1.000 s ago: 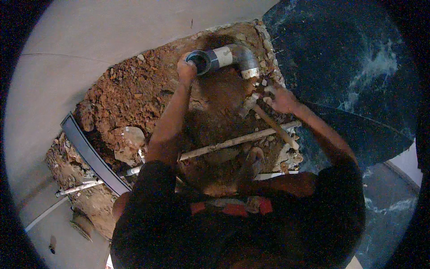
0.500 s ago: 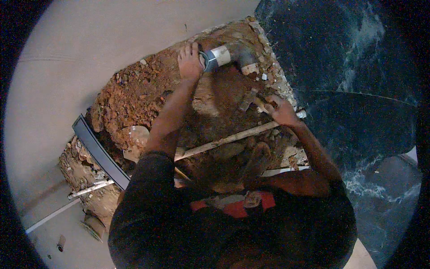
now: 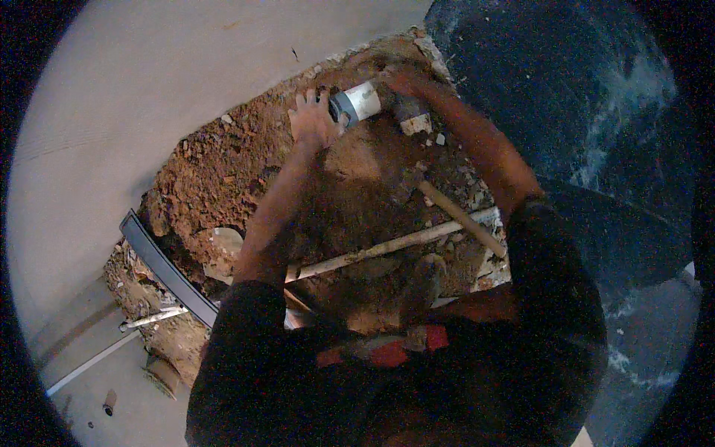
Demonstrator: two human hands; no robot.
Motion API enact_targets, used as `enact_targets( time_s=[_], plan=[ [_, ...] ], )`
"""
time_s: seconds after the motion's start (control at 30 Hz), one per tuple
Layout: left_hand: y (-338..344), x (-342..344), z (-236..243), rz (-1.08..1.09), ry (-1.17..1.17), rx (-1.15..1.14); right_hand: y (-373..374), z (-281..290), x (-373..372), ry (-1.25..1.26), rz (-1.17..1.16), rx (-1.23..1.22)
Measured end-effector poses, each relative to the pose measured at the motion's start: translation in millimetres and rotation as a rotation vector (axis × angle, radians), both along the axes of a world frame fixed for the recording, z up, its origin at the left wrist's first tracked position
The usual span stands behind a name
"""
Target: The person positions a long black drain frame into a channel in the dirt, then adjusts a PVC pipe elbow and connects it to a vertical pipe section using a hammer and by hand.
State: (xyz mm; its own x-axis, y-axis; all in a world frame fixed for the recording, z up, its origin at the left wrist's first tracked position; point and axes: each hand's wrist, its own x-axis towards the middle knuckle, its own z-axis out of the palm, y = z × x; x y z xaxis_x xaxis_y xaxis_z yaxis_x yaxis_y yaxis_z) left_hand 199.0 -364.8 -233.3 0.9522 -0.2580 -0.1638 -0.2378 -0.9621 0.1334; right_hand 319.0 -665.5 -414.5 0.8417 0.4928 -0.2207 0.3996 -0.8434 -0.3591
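A short white pipe [image 3: 365,100] with a grey-blue collar [image 3: 345,107] lies near the far edge of a dug-out pit. My left hand [image 3: 313,121] is at its collared end, fingers fanned and thumb against the collar, gripping it. Reaching across the right side, my right hand [image 3: 401,80] is at the pipe's other end, where a bend turns down; motion blur hides its fingers. A hammer-like tool with a wooden handle [image 3: 463,218] rests across a thin pale pipe [image 3: 383,247], its blurred head on the soil.
Loose reddish soil [image 3: 212,167] fills the pit's left side. A curved grey strip [image 3: 167,261] spans the left edge. Pale floor [image 3: 149,74] borders the far side; dark marbled sheeting [image 3: 566,97] covers the right. A stone-like chunk [image 3: 225,242] lies near my left forearm.
My right hand has let go of the wooden-handled tool and moved up and left to the pipe's bend. The tool now lies across the thin pipe. My left hand stays at the collar.
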Motion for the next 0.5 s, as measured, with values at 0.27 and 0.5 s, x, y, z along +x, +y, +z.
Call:
enact_targets(
  time_s=[0.27, 0.5],
  plan=[
    [18.3, -4.2, -5.7, 0.096, -0.047, 0.066, 109.3, -17.1, 47.6, 0.397, 0.162, -0.103],
    [15.6, 1.9, -3.1, 0.127, -0.067, 0.012, 94.3, -46.9, 51.3, 0.412, 0.158, -0.116]
  ],
)
